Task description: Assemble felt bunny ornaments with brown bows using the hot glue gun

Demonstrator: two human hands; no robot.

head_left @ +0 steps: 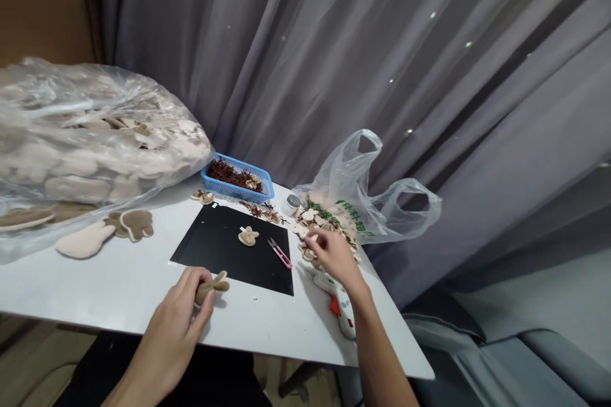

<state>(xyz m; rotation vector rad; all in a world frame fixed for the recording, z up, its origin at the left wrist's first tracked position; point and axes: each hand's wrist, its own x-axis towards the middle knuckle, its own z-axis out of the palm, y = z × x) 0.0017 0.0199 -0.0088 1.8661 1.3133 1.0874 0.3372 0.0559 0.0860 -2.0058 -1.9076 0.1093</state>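
Observation:
My left hand is closed around a brown fabric bunny head, its ears pointing to the right above the table's front part. My right hand reaches to the pile of small bunny-head pieces by the plastic bag, thumb and fingers pinched together. Whatever lies between those fingertips is too small to make out. Under my right forearm rests a white glue gun with an orange trigger. On the black mat lie another bunny head with a small white tag and pink-handled thread snips.
A blue basket of dark red ribbon bows stands at the back, near a small lidded jar. A large clear bag of fabric pieces fills the left side. A carrier bag sits at the right edge, before a grey curtain.

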